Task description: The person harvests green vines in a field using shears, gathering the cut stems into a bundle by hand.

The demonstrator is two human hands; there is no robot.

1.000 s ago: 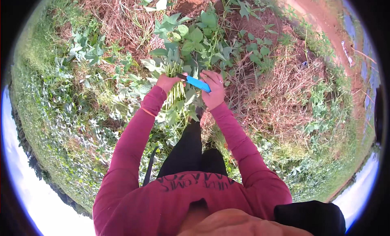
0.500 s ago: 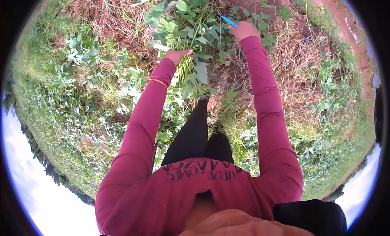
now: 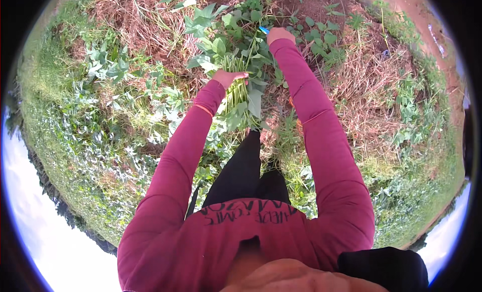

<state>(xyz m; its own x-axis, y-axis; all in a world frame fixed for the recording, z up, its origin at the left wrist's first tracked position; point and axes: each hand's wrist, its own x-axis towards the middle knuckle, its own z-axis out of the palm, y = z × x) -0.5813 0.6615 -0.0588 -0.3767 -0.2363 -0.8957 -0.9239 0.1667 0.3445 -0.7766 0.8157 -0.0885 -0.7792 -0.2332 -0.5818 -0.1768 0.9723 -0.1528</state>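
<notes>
My left hand [image 3: 228, 77] is closed around a thick bunch of leafy green vine cuttings [image 3: 235, 97], its pale stems lined up and leaves hanging toward my legs. My right hand [image 3: 280, 35] grips a slim blue knife-like tool [image 3: 263, 30], of which only a short length shows past the fingers. The tool is at the growing vines [image 3: 232, 22] just beyond the bunch. Leaves and my own fingers hide where it meets any stem.
Dry straw [image 3: 371, 98] and reddish soil [image 3: 321, 6] lie around the plants. Low leafy growth [image 3: 120, 71] spreads at the left, and a bare dirt path [image 3: 409, 6] runs along the far right. My legs [image 3: 236, 166] stand close below the bunch.
My right hand has moved left with the blue tool, in among the vines near the bunch. My left hand and its bunch have shifted slightly to the right and nearer to me.
</notes>
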